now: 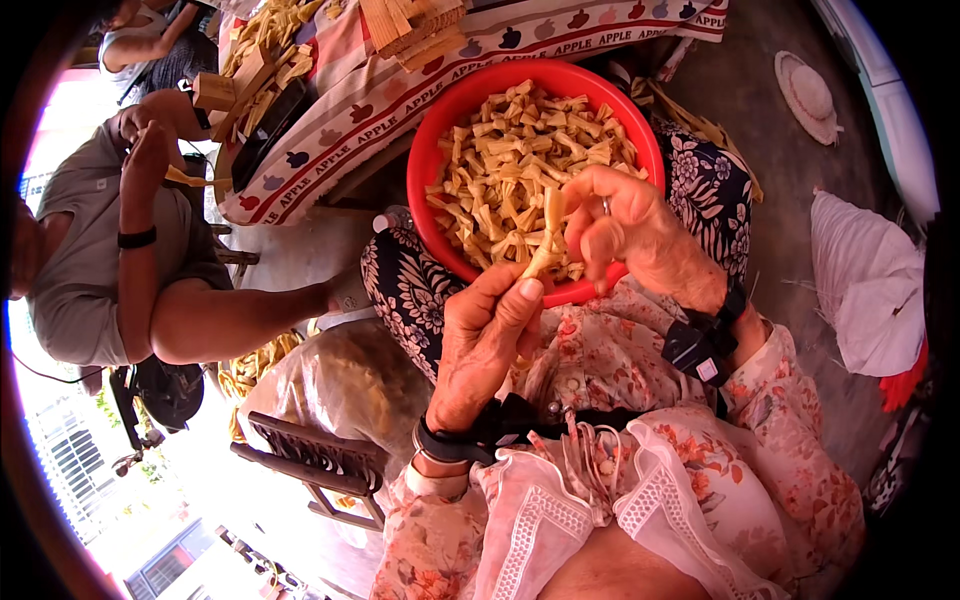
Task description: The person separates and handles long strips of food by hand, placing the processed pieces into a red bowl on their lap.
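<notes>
Between my left hand's (pixel 487 330) thumb and fingers is a yellow strip with a knot (pixel 547 247), which looks like tofu skin. One end of it points up over the basin. My right hand (pixel 637 232) is beside the strip's upper end, its fingers bent and apart; whether a fingertip touches the strip is hard to see. Below both hands, a red plastic basin (pixel 424 217) rests on my lap, between my knees. Many similar knotted pieces (pixel 517 161) fill it.
A table with an apple-print cloth (pixel 360 112) bears wooden blocks (pixel 409 30) and loose strips (pixel 274 30). At left sits another person (pixel 105 247), hands raised near a strip. A large clear plastic bag (pixel 337 367) and small chair (pixel 315 457) stand lower left. Right are a straw hat (pixel 810 97) and white sack (pixel 862 277).
</notes>
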Motion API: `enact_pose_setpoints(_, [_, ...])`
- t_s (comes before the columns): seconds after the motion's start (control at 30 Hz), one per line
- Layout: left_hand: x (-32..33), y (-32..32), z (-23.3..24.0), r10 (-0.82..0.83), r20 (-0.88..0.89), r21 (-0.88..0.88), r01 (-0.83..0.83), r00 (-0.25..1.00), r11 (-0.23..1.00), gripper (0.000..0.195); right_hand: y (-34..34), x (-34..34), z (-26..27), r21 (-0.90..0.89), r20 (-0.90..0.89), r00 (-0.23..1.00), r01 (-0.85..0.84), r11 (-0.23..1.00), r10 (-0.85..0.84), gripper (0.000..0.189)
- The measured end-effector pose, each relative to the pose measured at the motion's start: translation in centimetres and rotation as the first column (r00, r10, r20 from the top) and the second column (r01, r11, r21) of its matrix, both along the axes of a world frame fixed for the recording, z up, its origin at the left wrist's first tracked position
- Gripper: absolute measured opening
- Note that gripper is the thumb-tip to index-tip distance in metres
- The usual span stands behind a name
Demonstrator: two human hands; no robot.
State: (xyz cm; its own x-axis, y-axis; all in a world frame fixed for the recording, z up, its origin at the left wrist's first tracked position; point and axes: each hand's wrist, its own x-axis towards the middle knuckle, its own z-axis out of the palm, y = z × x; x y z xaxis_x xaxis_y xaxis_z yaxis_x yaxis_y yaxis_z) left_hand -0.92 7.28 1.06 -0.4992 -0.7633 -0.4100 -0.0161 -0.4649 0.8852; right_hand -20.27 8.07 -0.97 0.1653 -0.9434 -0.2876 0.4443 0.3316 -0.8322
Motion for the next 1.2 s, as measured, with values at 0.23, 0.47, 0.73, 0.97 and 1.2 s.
enact_pose_setpoints(0.23, [-0.6, -0.9, -0.8, -0.150, 0.282, -0.536, 0.286, 0.947, 0.795, 0.012, 0.3, 1.2, 0.6, 0.137, -0.026, 0.996, -0.078, 0.988, 0.082, 0.023])
enact_pose_setpoints(0.47, [0.3, -2.4, -0.6, -0.215, 0.256, -0.162, 0.261, 0.943, 0.952, 0.014, -0.3, 1.2, -0.5, 0.214, 0.046, 0.999, -0.033, 0.976, 0.024, 0.013])
enact_pose_setpoints(0.73, [0.4, -8.4, 1.9, -0.107, 0.207, -0.069, 0.124, 0.973, 0.990, 0.020, -6.4, -0.4, 0.4, -0.052, -0.101, 0.995, 0.006, 0.999, -0.011, 0.012])
enact_pose_setpoints(0.97, [-0.7, -18.9, 4.8, 0.012, 0.368, -0.538, 0.202, 0.930, 0.818, 0.017, -16.6, -1.1, 4.3, -0.387, -0.358, 0.910, 0.058, 0.920, -0.208, 0.012])
enact_pose_setpoints(1.2, [-1.2, -24.1, 3.3, 0.048, 0.308, -0.560, 0.140, 0.950, 0.817, 0.020, -22.1, -1.4, 3.3, -0.432, -0.363, 0.896, 0.081, 0.898, -0.256, 0.012])
